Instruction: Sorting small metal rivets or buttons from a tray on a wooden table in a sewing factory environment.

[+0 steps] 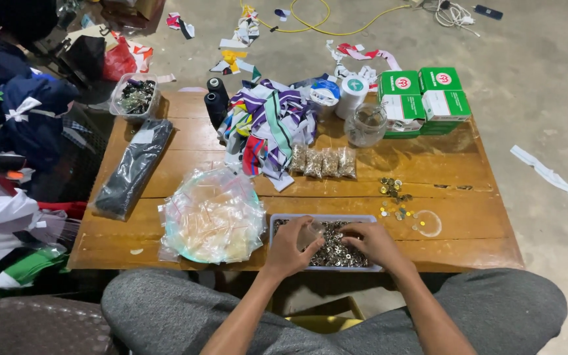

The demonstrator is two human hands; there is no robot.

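My left hand (288, 246) pinched a small clear bag (310, 231) over the tray (283, 219) at six o'clock; my right hand (374, 242) dipped bunched fingers into the eyelets (336, 253). Better to tilt the bag's mouth toward three o'clock.

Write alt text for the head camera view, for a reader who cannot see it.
A seated person's left hand holds a small clear bag over a tray of small metal rings, where the right hand picks. The low wooden table also holds a pile of empty bags, filled packets, thread spools and green-and-white boxes.
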